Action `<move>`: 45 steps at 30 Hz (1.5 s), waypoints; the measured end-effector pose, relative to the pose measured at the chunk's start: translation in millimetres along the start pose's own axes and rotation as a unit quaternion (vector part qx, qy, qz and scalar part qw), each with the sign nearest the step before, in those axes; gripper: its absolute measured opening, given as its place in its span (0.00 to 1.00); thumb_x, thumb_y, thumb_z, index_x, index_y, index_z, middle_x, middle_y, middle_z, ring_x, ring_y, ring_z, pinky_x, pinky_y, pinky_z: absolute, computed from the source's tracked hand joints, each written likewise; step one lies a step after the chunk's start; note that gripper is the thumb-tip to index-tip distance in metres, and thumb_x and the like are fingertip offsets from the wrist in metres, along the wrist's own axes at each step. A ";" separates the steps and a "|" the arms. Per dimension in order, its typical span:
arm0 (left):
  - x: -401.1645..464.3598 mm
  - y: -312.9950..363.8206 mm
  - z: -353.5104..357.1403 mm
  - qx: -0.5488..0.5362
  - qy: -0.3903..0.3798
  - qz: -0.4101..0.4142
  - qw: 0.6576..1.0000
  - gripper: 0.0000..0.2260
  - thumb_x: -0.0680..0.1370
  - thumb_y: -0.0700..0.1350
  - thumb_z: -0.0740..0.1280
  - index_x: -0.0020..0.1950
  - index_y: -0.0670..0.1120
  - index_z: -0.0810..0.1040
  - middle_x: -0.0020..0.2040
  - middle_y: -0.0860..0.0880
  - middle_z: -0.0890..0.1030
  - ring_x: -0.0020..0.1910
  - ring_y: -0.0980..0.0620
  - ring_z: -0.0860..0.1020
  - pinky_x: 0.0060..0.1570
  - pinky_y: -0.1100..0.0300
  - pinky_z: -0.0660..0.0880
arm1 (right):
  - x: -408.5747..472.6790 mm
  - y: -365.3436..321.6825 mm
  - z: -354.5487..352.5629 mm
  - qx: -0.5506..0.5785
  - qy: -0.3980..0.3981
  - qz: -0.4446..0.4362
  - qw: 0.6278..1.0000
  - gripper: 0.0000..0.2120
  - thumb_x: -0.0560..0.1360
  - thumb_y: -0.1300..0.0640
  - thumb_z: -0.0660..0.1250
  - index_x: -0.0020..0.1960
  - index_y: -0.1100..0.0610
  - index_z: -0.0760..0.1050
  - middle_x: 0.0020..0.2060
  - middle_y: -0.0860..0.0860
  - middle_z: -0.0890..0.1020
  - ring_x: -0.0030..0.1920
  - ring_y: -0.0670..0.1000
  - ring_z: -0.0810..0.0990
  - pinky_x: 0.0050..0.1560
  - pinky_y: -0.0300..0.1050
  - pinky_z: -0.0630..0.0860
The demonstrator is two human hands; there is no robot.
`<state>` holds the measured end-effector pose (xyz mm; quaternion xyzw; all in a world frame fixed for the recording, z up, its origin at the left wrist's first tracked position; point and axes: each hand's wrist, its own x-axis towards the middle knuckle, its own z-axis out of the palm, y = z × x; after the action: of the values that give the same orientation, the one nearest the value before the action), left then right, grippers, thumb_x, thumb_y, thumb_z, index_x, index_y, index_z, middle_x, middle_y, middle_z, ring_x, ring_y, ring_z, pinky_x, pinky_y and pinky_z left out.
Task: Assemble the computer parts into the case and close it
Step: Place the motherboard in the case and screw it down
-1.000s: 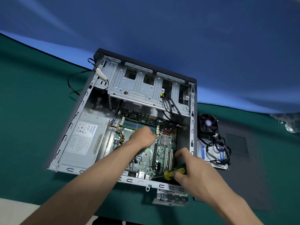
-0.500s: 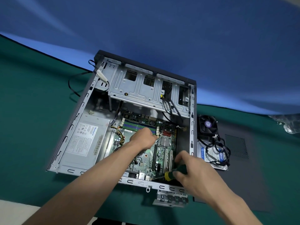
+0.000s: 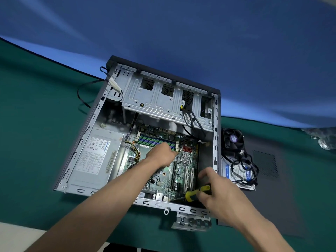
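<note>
**Green table under a blue backdrop**

A dark green cloth-covered table surface (image 3: 32, 124) fills six to nine o'clock. A smooth blue fabric backdrop (image 3: 181, 30) spans ten to two, lit brighter along its lower edge. A pale floor patch (image 3: 12, 237) shows at seven.

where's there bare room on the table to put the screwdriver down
Bare green cloth left of the case, past the black cable loop. More cloth in front, below the left forearm. Right side is crowded: fan and hard drive with tangled cables, on the dark side panel.

Two bare forearms, no sleeves, left grip (image 3: 161, 155), right grip (image 3: 216, 195)
</note>
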<state>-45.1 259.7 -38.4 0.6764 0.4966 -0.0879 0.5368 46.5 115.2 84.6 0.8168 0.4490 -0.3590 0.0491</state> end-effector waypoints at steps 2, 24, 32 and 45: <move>0.6 0.3 0.6 0.000 -0.001 0.000 1.000 0.18 0.80 0.46 0.61 0.30 0.46 0.66 0.26 0.49 0.65 0.27 0.50 0.67 0.50 0.49 0.77 | 0.8 -0.8 1.3 -0.034 0.026 0.003 0.999 0.09 0.79 0.44 0.59 0.49 0.50 0.69 0.41 0.48 0.78 0.41 0.51 0.78 0.38 0.44 0.70; -1.2 0.0 0.1 -0.001 -0.006 -0.001 1.000 0.16 0.81 0.46 0.60 0.34 0.42 0.72 0.28 0.47 0.71 0.27 0.48 0.72 0.46 0.50 0.79 | 1.3 -17.5 9.5 0.012 0.012 -0.018 1.000 0.09 0.79 0.49 0.60 0.57 0.47 0.64 0.48 0.48 0.74 0.44 0.49 0.75 0.40 0.42 0.67; 0.8 0.2 0.9 -0.008 -0.005 -0.001 1.000 0.17 0.81 0.46 0.60 0.33 0.42 0.73 0.27 0.47 0.71 0.27 0.48 0.72 0.44 0.50 0.79 | 2.9 -23.9 7.8 -0.008 -0.001 0.002 1.000 0.10 0.78 0.45 0.62 0.53 0.52 0.69 0.45 0.50 0.78 0.42 0.52 0.77 0.40 0.43 0.69; 8.4 -7.3 2.9 0.000 0.008 0.000 1.000 0.16 0.80 0.46 0.60 0.33 0.44 0.72 0.28 0.48 0.73 0.26 0.50 0.71 0.35 0.58 0.73 | 18.9 -41.8 0.0 -0.057 0.024 0.026 0.998 0.10 0.78 0.52 0.63 0.54 0.57 0.72 0.52 0.56 0.79 0.47 0.56 0.77 0.42 0.42 0.68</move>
<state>-45.4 261.7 -49.8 0.6769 0.5008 -0.0828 0.5331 20.7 153.2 82.8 0.8323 0.4487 -0.3115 0.0945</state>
